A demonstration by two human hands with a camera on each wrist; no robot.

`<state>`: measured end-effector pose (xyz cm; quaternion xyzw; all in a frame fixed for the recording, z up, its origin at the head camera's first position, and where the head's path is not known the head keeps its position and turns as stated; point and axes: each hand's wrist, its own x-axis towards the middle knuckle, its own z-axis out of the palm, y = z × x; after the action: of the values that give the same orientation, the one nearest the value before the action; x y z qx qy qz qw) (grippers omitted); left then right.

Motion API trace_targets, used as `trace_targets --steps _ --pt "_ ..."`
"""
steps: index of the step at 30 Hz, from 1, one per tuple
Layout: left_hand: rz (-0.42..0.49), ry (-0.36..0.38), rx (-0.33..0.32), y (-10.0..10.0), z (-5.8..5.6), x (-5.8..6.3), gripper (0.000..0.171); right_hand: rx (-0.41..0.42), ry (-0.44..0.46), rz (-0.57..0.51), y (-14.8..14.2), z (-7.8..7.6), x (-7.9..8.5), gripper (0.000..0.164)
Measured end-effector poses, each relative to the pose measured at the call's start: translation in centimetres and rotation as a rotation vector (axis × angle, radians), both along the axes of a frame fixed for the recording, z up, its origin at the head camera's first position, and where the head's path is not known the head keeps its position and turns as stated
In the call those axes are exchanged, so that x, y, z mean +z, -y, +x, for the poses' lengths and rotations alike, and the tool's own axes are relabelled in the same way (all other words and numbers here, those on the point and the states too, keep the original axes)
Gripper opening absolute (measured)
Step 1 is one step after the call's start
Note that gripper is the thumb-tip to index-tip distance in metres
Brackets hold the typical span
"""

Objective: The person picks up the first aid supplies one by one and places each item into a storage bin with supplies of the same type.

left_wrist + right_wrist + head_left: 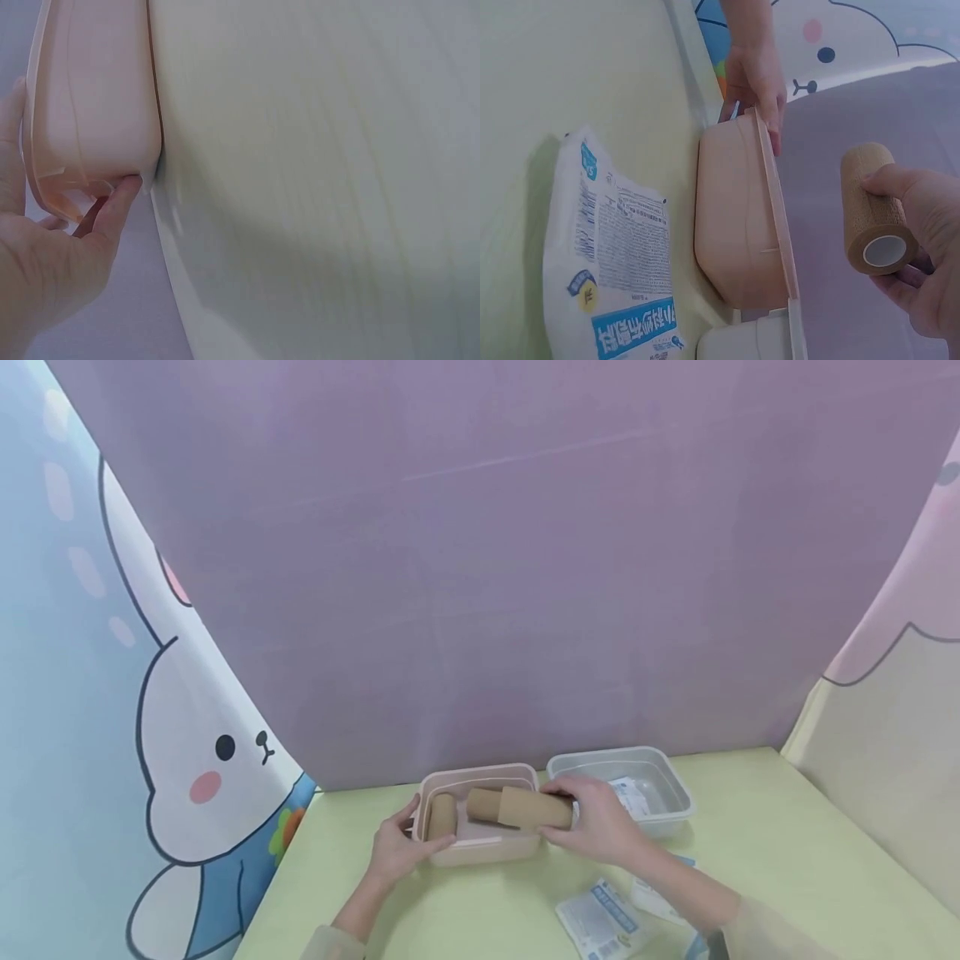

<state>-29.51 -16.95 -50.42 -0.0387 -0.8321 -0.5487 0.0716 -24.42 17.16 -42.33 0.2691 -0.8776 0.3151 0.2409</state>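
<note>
A pale pink plastic bin (pixel 480 853) stands on the table, and my left hand (pixel 397 847) grips its left end, thumb over the rim. In the left wrist view the fingers of that hand (pixel 60 262) hook round the bin's end (pixel 97 112). My right hand (pixel 600 822) holds a tan bandage roll (pixel 870 199) with a white core, raised over the bin's right side. Inside the bin one tan bandage roll (pixel 443 816) lies at the left, and another (pixel 483 804) is partly hidden behind the held one.
A light grey bin (pixel 671 814) with white packets (pixel 628 795) stands right of the pink one. Nearer on the pale green table lie a white-and-blue gauze package (pixel 596 920) and another package (pixel 654 900), partly behind my right forearm. A purple backdrop (pixel 480 610) rises behind the bins.
</note>
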Motion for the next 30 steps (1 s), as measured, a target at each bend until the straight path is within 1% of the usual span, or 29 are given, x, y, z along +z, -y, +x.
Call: trace_targets --steps 4,8,11,16,24,30 --pt "0.005 -0.004 -0.002 0.0 0.0 -0.1 0.107 -0.018 0.031 0.0 0.5 -0.8 -0.1 0.046" --pt "0.005 -0.009 -0.002 -0.1 0.0 -0.2 0.106 -0.058 0.074 0.001 1.2 -1.5 0.0 0.047" --pt "0.017 -0.009 -0.007 -0.2 0.1 -0.1 0.106 -0.059 0.105 -0.009 1.8 -2.0 0.2 0.047" --pt "0.013 -0.011 -0.005 -0.2 0.1 0.0 0.106 -0.036 0.098 0.004 2.8 -3.0 0.4 0.047" --pt "0.03 -0.024 -0.003 -0.2 -0.3 0.0 0.107 -0.012 0.075 0.013 4.3 -4.6 0.2 0.046" --pt "0.027 -0.011 0.007 -0.1 -0.2 -0.2 0.107 -0.03 0.117 0.014 5.0 -5.4 -0.3 0.045"
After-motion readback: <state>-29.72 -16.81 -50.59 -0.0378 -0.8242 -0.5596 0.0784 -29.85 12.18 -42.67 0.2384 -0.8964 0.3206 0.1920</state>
